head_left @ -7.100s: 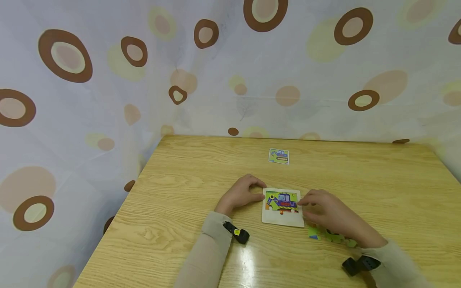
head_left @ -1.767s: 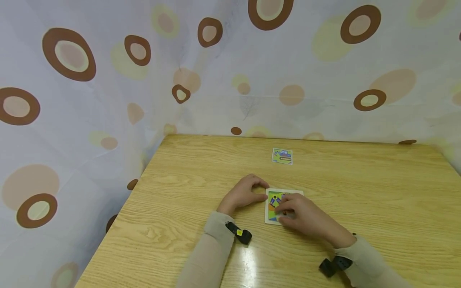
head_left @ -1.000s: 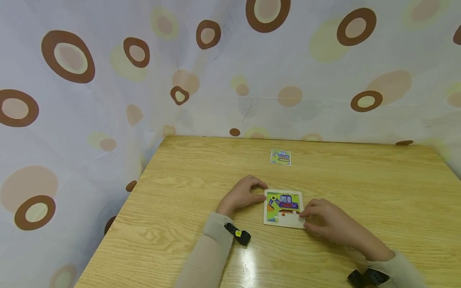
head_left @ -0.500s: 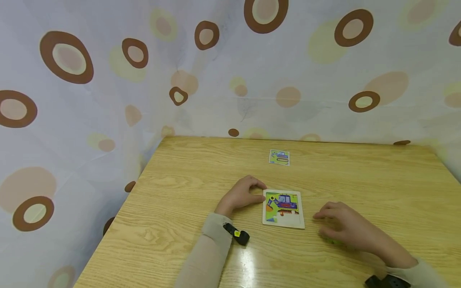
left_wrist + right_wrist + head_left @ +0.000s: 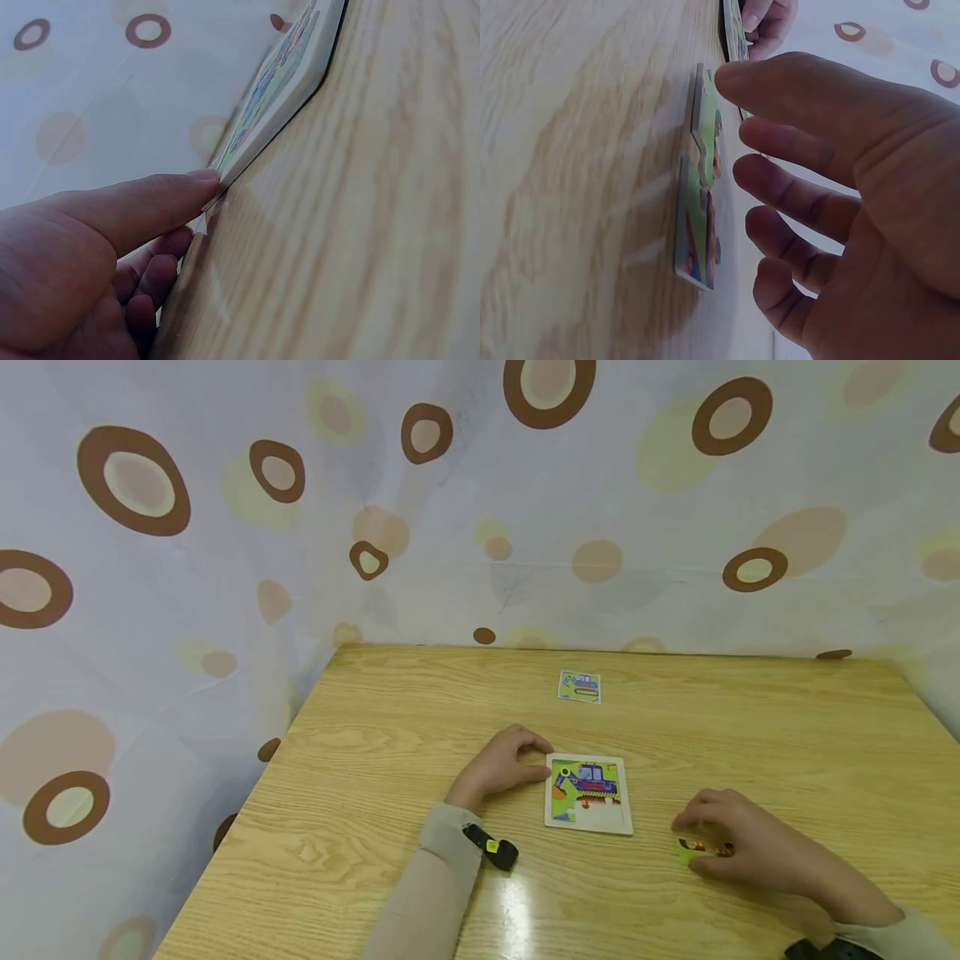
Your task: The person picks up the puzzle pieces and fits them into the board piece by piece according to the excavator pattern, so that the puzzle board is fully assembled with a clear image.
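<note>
In the head view a square jigsaw tray (image 5: 602, 817) with a pale rim lies on the table, part of its digger picture laid in and bare tray showing at the lower right. My left hand (image 5: 498, 768) holds the tray at its upper left, thumb on the side edge and index finger at the corner. To the tray's right, my right hand (image 5: 757, 847) hovers around two loose jigsaw pieces. One green piece (image 5: 706, 124) is beside the thumb in the right wrist view; the other piece (image 5: 692, 232) lies against it. That hand's fingers are loosely bent and apart from the pieces.
A small card (image 5: 579, 687) with a complete digger picture lies farther back on the wooden table (image 5: 420, 710). Behind it hangs a patterned cloth (image 5: 660, 527), which also runs along the left side. Each wrist carries a black strap (image 5: 491, 846).
My right hand set a piece with blue into the tray's lower left, then withdrew rightward to the remaining loose pieces, its fingers now spread. My left hand has stayed at the tray's edge.
</note>
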Action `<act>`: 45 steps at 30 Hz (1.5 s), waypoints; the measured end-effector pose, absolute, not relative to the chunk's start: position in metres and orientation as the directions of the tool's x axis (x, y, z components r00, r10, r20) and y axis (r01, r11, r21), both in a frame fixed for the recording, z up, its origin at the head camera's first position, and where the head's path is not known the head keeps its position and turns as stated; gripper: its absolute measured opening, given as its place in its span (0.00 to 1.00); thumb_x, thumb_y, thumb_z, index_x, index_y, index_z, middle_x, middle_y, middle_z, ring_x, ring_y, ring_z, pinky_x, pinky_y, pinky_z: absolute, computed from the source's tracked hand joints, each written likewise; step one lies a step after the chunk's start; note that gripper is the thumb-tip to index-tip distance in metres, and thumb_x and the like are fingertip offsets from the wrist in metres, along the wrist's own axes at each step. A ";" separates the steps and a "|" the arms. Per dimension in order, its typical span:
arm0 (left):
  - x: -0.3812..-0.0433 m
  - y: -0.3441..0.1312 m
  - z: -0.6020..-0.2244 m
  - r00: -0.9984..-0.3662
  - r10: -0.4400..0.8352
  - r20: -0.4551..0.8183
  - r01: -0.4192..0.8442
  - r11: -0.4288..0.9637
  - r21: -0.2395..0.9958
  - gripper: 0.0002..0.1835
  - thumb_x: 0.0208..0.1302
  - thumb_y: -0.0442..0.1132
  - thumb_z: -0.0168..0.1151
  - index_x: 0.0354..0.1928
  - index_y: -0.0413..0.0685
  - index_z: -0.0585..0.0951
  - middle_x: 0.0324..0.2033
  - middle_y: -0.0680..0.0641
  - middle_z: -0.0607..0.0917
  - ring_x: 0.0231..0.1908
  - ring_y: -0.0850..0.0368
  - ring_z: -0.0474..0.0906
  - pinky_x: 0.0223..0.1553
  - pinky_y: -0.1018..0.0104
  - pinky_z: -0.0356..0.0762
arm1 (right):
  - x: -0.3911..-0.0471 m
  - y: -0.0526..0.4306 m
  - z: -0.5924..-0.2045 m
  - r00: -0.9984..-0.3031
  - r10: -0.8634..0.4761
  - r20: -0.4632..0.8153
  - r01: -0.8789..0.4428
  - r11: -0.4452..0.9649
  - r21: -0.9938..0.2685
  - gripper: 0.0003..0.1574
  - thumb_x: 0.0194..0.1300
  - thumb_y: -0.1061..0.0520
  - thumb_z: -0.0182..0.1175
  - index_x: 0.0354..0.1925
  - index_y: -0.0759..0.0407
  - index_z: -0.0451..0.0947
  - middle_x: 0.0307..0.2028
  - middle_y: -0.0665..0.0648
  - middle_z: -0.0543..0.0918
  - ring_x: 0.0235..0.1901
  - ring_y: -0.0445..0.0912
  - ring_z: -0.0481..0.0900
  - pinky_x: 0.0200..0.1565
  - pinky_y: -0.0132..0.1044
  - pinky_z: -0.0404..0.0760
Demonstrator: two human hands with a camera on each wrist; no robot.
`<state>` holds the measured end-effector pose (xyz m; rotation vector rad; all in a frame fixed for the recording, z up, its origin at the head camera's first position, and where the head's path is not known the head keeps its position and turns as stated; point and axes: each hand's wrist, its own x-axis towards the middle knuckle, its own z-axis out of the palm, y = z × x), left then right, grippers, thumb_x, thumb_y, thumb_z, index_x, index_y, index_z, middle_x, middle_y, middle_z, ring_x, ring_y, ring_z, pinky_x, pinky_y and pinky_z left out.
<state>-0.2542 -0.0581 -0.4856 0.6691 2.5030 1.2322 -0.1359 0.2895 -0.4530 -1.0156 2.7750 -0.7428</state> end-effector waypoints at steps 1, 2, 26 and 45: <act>-0.254 -0.058 -0.485 -0.856 0.516 -0.037 0.285 0.530 0.799 0.14 0.61 0.42 0.72 0.49 0.57 0.85 0.50 0.57 0.78 0.54 0.60 0.72 0.61 0.62 0.67 | -0.136 0.291 -0.454 -0.766 -0.637 0.080 -0.590 0.649 -0.480 0.22 0.56 0.47 0.74 0.49 0.46 0.82 0.44 0.40 0.78 0.42 0.39 0.73 0.37 0.38 0.76; -0.254 -0.059 -0.485 -0.856 0.515 -0.037 0.284 0.530 0.799 0.14 0.61 0.42 0.72 0.49 0.56 0.85 0.50 0.57 0.78 0.54 0.60 0.72 0.61 0.62 0.67 | -0.136 0.292 -0.455 -0.759 -0.645 0.084 -0.596 0.639 -0.486 0.22 0.56 0.47 0.74 0.49 0.46 0.82 0.44 0.40 0.78 0.41 0.38 0.73 0.36 0.37 0.75; -0.253 -0.060 -0.486 -0.853 0.521 -0.039 0.289 0.533 0.795 0.14 0.62 0.42 0.71 0.50 0.56 0.85 0.51 0.56 0.78 0.55 0.60 0.71 0.61 0.62 0.66 | -0.138 0.286 -0.455 -0.758 -0.646 0.090 -0.564 0.581 -0.586 0.16 0.60 0.56 0.71 0.48 0.50 0.82 0.38 0.40 0.76 0.33 0.33 0.71 0.30 0.32 0.75; -0.253 -0.058 -0.482 -0.847 0.530 -0.028 0.308 0.534 0.787 0.15 0.62 0.42 0.71 0.51 0.53 0.84 0.51 0.55 0.78 0.53 0.60 0.72 0.60 0.64 0.67 | -0.148 0.243 -0.441 -0.765 -0.594 0.250 -0.618 0.566 -0.546 0.19 0.57 0.60 0.72 0.48 0.50 0.84 0.40 0.39 0.76 0.36 0.36 0.72 0.35 0.36 0.75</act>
